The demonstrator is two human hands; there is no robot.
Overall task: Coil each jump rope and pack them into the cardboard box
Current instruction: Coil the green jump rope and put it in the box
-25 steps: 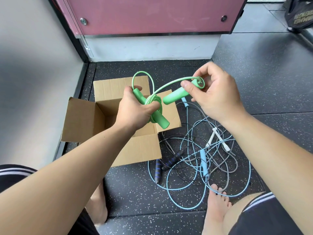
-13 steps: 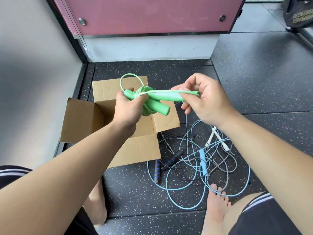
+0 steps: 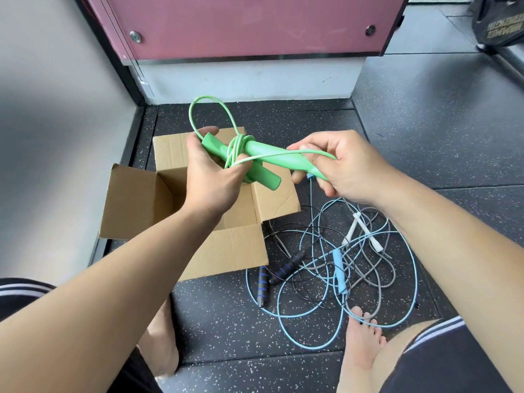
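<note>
Head view: left hand [image 3: 209, 182] grips green jump rope [image 3: 237, 147] over cardboard box [image 3: 136, 205]; right hand [image 3: 347, 165] pinches its handle [image 3: 279, 158]. Black disc [image 3: 502, 26] lettering unreadable.

Pink bolted panel [image 3: 249, 24], grey wall [image 3: 42, 109]; speckled dark floor [image 3: 425, 123], black lettered disc [image 3: 499, 21]

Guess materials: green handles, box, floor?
Green handles: likely foam or soft rubber, can't tell which. Matte, no glare, blunt cut end.
Box: corrugated cardboard, raw brown. Creased flaps, faint ribbing on the far flap.
Floor: probably rubber tile. Dark matte with pale speckles, seams between slabs.
</note>
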